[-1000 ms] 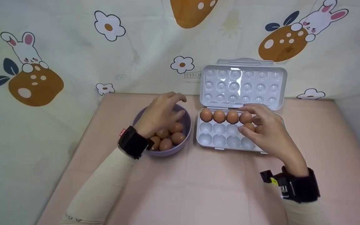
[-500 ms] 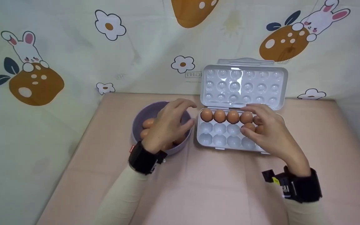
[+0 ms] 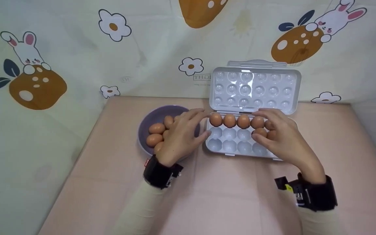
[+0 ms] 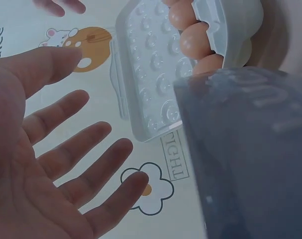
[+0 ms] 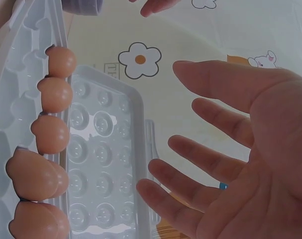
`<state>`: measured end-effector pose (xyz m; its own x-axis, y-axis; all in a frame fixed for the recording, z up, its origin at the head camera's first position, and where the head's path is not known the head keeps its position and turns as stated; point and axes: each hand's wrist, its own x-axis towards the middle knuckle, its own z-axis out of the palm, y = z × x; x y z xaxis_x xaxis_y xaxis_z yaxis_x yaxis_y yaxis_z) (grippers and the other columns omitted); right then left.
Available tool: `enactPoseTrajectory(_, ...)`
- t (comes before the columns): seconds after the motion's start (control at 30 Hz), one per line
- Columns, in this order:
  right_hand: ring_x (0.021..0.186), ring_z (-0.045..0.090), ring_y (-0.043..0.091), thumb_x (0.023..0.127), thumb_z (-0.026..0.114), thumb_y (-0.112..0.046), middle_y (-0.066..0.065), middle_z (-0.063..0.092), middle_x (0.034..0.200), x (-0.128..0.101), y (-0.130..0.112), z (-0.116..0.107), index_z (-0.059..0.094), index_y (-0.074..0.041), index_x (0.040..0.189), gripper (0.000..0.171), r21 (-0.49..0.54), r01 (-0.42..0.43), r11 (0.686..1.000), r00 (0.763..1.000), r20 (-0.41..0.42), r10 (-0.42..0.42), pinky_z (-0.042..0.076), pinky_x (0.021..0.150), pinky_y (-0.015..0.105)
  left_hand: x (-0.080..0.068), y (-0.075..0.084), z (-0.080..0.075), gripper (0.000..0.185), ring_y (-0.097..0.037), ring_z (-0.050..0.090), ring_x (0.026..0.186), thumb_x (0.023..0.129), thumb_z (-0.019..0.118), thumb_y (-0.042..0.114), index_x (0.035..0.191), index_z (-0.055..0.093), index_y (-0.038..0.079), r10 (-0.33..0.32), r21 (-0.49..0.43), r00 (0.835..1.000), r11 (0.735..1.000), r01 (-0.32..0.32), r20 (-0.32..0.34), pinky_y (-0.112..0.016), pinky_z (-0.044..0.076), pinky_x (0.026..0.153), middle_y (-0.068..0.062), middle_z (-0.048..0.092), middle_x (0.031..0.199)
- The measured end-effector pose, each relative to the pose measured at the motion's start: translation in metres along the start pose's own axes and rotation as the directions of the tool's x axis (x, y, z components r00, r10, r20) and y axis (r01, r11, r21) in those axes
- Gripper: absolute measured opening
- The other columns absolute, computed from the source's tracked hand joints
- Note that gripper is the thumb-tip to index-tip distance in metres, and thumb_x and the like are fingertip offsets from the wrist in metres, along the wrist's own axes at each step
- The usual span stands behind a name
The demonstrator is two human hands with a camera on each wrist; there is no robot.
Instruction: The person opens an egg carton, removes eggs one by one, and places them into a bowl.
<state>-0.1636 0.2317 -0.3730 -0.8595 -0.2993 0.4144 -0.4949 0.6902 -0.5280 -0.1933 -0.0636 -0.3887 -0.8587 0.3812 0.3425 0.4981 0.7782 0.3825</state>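
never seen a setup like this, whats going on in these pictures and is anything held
There is no machine, just a person working bare-handed. The large picture looks down from a camera worn on the head; the other two come from a camera on each wrist, where black straps show. On the pink surface sit a purple bowl of brown eggs and an open egg box, partly filled. The left hand is over the bowl's right side, the right hand over the box's right end. Neither holds anything.
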Motion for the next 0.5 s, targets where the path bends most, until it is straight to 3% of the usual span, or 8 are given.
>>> enactPoseTrajectory(0.13,0.097,0.057,0.017,0.078,0.081,-0.008,0.003,0.057,0.130,0.001,0.001,0.000,0.059,-0.016,0.129,0.057,-0.001,-0.002,1.000,1.000,0.003,0.002,0.049,0.087,0.040,-0.001,-0.001,0.002,0.052,-0.019,0.045,0.131,0.088,0.069,0.041,0.137,0.054,0.032,-0.001,0.012,1.000,1.000,0.001,-0.005,-0.042,0.035,0.105,0.004,0.045,0.148)
enactPoseTrajectory(0.37,0.118,0.054,0.027,0.077,0.082,-0.010,0.006,0.056,0.131,0.000,0.004,0.001,0.060,-0.014,0.127,0.055,-0.022,-0.019,1.000,1.000,0.010,0.019,0.045,0.098,0.049,-0.001,0.000,0.008,0.066,-0.023,0.040,0.135,0.086,0.071,0.042,0.145,0.044,0.033,0.044,-0.001,0.999,0.999,-0.044,0.012,-0.046,0.035,0.109,0.003,0.038,0.153)
enactPoseTrajectory(0.5,0.114,0.055,0.030,0.078,0.082,-0.012,0.007,0.055,0.132,0.001,0.006,0.003,0.061,-0.014,0.127,0.053,-0.057,-0.040,0.998,0.999,0.022,0.041,0.044,0.097,0.052,0.000,0.001,0.011,0.067,-0.023,0.038,0.137,0.086,0.071,0.043,0.146,0.043,0.034,0.061,0.010,0.998,0.998,-0.062,0.025,-0.048,0.035,0.108,0.002,0.035,0.155)
